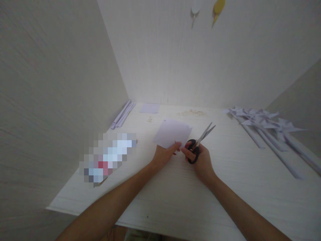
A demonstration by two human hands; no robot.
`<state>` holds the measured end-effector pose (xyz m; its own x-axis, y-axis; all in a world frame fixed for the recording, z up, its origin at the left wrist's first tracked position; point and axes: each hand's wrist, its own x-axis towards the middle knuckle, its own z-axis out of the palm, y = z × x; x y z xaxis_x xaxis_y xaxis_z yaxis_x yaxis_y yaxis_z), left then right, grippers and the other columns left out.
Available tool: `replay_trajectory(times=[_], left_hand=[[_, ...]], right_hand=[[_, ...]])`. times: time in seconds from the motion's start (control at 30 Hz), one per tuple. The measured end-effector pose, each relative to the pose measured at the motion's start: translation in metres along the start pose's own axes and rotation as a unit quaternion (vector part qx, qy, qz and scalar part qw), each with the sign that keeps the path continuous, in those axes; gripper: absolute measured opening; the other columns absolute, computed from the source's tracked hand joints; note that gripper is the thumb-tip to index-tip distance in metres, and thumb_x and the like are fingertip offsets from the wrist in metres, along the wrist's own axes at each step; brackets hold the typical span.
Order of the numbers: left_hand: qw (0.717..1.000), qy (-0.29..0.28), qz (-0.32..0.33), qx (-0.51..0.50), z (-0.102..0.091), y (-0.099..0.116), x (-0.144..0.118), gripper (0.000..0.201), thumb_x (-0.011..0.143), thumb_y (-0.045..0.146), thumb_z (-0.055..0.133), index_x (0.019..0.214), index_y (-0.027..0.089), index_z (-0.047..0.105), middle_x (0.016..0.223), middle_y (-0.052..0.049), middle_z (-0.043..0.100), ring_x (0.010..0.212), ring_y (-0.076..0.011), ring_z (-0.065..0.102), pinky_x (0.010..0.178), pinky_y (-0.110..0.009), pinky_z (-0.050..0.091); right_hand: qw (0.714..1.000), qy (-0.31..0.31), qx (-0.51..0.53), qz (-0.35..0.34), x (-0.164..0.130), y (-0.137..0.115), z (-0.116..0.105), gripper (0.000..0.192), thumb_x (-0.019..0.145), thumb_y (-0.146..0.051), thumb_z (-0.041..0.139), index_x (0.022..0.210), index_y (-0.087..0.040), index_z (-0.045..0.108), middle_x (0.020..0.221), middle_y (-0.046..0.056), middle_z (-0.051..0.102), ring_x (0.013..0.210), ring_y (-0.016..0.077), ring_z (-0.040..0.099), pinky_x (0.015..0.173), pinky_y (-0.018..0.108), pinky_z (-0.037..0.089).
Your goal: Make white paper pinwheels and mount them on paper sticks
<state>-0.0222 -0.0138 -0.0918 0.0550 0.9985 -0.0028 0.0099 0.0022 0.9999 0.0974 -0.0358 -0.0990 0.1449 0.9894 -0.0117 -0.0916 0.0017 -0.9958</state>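
Black-handled scissors [199, 144] gripped by right hand [200, 160]; left hand [164, 154] pinches paper [173, 133].

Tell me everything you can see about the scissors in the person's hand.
The scissors have black loop handles and slim, silvery, metal-looking blades. The right hand holds them, fingers through the loops, just above the white table. The blades are parted and point up and to the right, away from the person. They lie just right of the pale square paper pinched by the left hand; the blades do not touch it.
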Motion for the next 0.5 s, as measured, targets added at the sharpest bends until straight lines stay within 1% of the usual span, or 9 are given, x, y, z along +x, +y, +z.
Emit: replay_trajectory(times=[0.17,0.5], left_hand=[[1.0,-0.01,0.0,0.0,-0.0001,-0.0007,-0.0005,0.014,0.063,0.028,0.058,0.057,0.015,0.056,0.054,0.001,0.057,0.05,-0.0095,0.052,0.044,-0.018,0.043],[1.0,-0.029,-0.005,-0.006,-0.0006,0.0003,-0.0009,0.018,0.066,0.027,0.056,0.051,0.015,0.054,0.052,0.002,0.055,0.052,-0.0091,0.052,0.047,-0.018,0.043]], right_hand=[[1.0,-0.003,-0.002,-0.006,0.0006,0.0021,-0.0011,0.029,0.055,-0.033,0.068,0.071,-0.017,0.05,0.052,-0.006,0.049,0.038,0.0061,0.043,0.035,0.019,0.033],[1.0,-0.005,0.02,-0.008,0.0011,0.0048,-0.0019,0.027,0.055,-0.03,0.069,0.071,-0.017,0.05,0.052,-0.007,0.049,0.038,0.0052,0.043,0.035,0.017,0.033]])
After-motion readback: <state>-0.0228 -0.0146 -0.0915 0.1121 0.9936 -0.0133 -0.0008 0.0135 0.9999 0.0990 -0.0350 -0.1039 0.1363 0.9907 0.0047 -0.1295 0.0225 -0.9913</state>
